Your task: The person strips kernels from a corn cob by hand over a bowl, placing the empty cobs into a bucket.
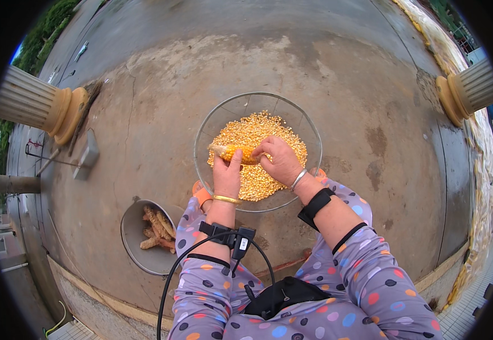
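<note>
My left hand [227,172], with a gold bangle at its wrist, holds an ear of corn [231,149] almost level. The ear's pale, bare end points left; yellow kernels cover much of the rest. At the right end, the fingers of my right hand [277,158] are bent against the ear, partly hiding it. Both hands are above a round wire-mesh basket [238,105] with a metal rim. A broad heap of loose corn kernels [257,187] lies in it. The basket stands on the concrete floor between my feet.
Left of my legs, a grey metal bucket [138,242] contains several bare corn cobs [156,227]. A long-handled dustpan [87,155] stands farther left near a fluted column [38,100]. Another column [471,91] rises at the right. A black cable [174,272] loops by my left forearm.
</note>
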{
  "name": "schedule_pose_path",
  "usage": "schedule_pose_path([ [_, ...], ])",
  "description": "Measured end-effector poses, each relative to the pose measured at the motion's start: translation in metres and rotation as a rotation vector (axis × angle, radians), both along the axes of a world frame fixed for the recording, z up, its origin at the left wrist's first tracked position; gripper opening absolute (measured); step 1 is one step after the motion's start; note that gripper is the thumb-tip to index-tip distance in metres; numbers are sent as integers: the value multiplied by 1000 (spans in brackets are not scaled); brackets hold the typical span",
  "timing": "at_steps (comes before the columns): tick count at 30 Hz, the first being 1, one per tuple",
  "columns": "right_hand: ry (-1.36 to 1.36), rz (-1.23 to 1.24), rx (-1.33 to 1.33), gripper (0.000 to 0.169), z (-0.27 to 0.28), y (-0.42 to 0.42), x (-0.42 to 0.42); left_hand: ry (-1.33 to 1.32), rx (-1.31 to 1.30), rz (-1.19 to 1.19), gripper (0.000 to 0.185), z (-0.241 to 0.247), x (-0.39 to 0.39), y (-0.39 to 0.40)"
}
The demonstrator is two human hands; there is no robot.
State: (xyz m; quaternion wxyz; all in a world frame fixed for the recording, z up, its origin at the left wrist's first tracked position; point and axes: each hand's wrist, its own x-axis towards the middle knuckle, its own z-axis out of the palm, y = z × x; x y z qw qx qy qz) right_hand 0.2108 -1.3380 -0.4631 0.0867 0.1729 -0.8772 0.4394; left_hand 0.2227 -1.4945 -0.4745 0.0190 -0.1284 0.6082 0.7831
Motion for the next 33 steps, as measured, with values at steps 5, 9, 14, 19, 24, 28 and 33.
schedule_pose_path([
  [5,-108,-177,136,10,3,4,-4,-6,-2,39,28,3,-1,0],
  [9,-185,-24,-539,9,51,2,6,-70,72,28,29,9,-2,-3],
  [14,-480,830,-1443,15,152,17,68,-46,291,24,31,15,2,-6],
  [19,-392,1663,-1615,20,210,0,91,1,390,1,30,20,4,-5],
  [24,-590,1811,-1714,11,234,-11,99,5,449,-20,31,24,5,-6],
  [28,-528,1797,-1765,10,239,-14,102,23,441,-40,32,24,5,-8],
  [33,-546,1797,-1788,10,237,-19,100,18,396,-53,38,23,4,-10],
])
